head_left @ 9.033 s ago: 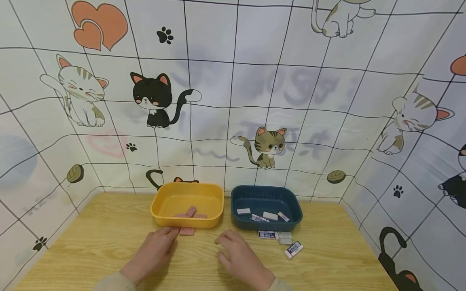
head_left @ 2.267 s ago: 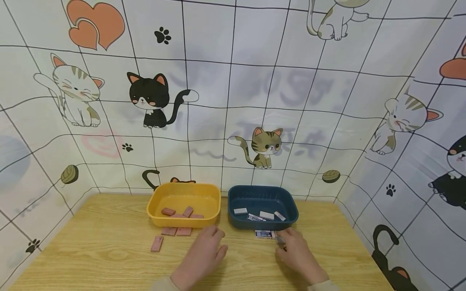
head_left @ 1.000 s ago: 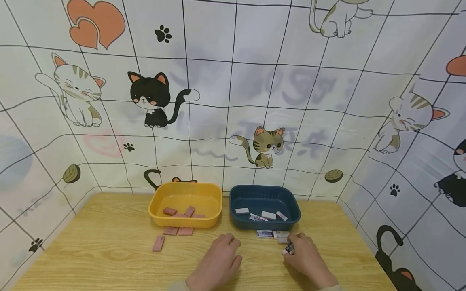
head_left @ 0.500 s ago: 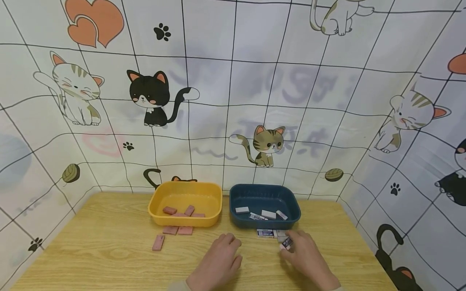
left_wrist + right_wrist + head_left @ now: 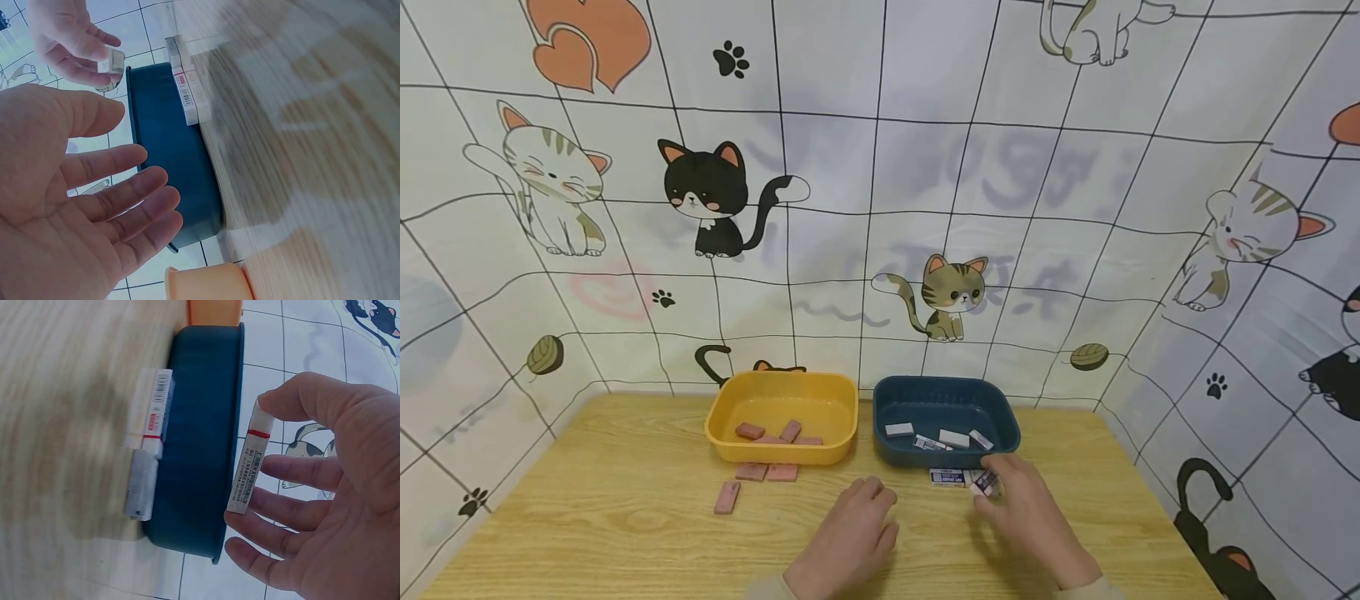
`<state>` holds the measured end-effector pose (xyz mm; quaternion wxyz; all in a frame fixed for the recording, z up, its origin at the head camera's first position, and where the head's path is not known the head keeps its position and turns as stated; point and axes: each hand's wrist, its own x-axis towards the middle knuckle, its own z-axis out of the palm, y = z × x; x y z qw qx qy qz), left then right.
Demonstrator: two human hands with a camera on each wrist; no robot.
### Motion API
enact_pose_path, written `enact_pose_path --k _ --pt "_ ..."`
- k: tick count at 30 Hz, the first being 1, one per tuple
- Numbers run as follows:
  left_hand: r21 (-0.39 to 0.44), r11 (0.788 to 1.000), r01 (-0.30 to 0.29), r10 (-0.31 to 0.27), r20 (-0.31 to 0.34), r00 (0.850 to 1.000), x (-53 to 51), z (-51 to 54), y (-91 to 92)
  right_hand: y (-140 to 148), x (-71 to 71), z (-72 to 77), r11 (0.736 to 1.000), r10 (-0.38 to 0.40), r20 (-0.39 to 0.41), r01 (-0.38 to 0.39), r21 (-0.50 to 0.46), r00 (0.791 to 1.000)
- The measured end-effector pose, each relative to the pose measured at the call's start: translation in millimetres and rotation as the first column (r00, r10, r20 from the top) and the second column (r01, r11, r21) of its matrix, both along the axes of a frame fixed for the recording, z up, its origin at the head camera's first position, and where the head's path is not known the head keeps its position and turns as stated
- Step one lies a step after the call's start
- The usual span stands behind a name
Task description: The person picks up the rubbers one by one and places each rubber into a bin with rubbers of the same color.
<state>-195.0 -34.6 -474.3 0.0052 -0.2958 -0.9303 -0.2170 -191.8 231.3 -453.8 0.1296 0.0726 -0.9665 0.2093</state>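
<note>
In the head view my right hand (image 5: 1033, 517) pinches a white eraser in a printed paper sleeve (image 5: 984, 482) between thumb and fingertips, raised just in front of the dark blue tray (image 5: 946, 457). The right wrist view shows the held eraser (image 5: 251, 464) beside the tray's rim, outside it. On the table against the tray's front lie a sleeved eraser (image 5: 946, 477) and a greyish eraser (image 5: 142, 484), the latter mostly hidden in the head view. My left hand (image 5: 850, 533) hovers over the table left of them, fingers relaxed, holding nothing.
Several white erasers (image 5: 954, 438) lie inside the blue tray. Left of it stands a yellow tray (image 5: 797, 454) with several pink erasers (image 5: 749, 431). Three more pink erasers (image 5: 726, 497) lie on the wooden table before it. A cat-print sheet (image 5: 835, 167) hangs behind.
The left hand has left the pink erasers and moved right; the yellow tray holds one more. The right hand has picked the sleeved eraser off the table and raised it toward the blue tray.
</note>
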Motion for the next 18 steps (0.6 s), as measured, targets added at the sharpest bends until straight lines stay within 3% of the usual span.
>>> enact_pose_path --k 10,18 --pt "0.027 0.999 0.023 -0.021 -0.071 0.997 -2.6 -1.0 4.7 -4.2 -13.1 12.1 1.000 0.016 -0.098 -0.014 0.021 0.995" --pt "0.027 0.999 0.031 -0.029 -0.074 0.997 -5.1 1.5 10.1 -9.1 -31.3 18.6 1.000 -0.013 -0.012 0.013 0.015 1.000"
